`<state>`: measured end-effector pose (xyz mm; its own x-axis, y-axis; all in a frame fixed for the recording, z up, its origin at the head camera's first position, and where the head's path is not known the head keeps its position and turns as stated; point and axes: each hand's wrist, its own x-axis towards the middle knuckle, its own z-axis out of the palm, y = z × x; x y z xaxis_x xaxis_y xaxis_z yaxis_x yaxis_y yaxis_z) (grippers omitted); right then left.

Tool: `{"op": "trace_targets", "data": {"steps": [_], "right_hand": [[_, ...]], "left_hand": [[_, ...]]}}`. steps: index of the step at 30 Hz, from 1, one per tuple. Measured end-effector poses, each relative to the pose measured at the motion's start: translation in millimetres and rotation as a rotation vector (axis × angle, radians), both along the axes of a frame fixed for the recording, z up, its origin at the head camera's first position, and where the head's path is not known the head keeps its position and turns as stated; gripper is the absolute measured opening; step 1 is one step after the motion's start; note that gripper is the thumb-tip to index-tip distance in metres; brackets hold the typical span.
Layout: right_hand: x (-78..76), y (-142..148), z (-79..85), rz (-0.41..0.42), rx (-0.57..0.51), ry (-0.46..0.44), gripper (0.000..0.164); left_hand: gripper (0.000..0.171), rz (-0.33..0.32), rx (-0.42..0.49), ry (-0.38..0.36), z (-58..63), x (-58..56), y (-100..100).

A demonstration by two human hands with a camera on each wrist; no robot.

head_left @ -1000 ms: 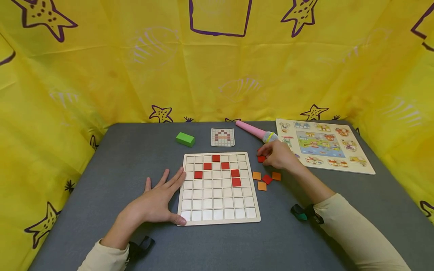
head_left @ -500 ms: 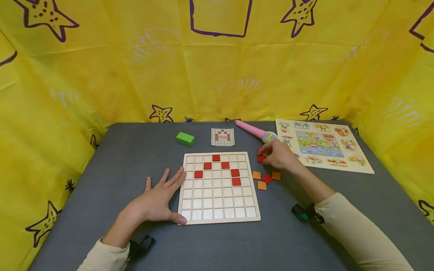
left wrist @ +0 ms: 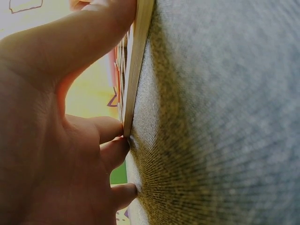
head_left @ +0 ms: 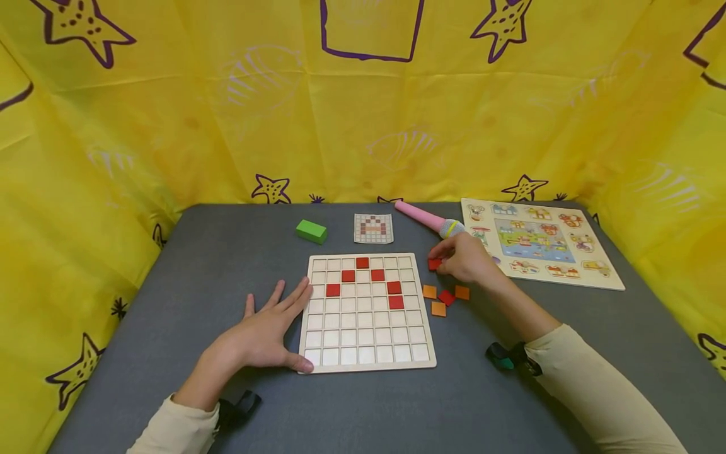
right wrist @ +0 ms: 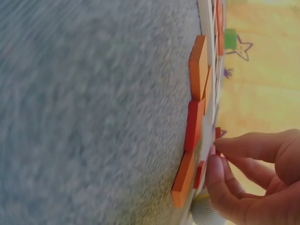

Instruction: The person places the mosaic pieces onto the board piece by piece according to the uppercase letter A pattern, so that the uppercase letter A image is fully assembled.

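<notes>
Just right of the wooden grid board (head_left: 365, 321), a red tile (right wrist: 218, 132) is pinched by the right hand (head_left: 467, 258), apparently nudged slightly boardward, so pick-up seems underway; the board's left edge is touched by the splayed left hand (head_left: 261, 341).

One grid board (head_left: 363, 320) carries six red tiles (head_left: 377, 275). Off its right edge: three orange tiles (head_left: 438, 309), three loose red tiles (head_left: 447, 298). Also one block (head_left: 311, 231), card (head_left: 374, 229), microphone (head_left: 421, 216), puzzle (head_left: 534, 241).

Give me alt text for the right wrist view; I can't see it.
The right hand pinches a red tile. Loose orange and red tiles lie on the gray table, with part of the board and a green block beyond.
</notes>
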<state>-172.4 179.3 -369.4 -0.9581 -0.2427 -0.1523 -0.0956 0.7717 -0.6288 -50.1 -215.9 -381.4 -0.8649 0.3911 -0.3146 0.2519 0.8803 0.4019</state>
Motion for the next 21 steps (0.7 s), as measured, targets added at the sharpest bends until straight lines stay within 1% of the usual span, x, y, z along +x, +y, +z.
{"op": "trace_targets", "data": {"steps": [7,13,21], "right_hand": [[6.0,-10,4.6,-0.010,-0.017,0.005,0.025],[11.2,-18,6.6,0.021,-0.047,0.043,0.024],[17.2,-30,8.2,0.055,-0.080,0.051,0.024]], "left_hand": [[0.140,0.007,-0.004,-0.015,0.0,-0.9,0],[0.140,0.005,-0.001,-0.019,0.2,-1.0,0],[0.139,0.002,-0.016,-0.015,2.4,-0.9,1]]}}
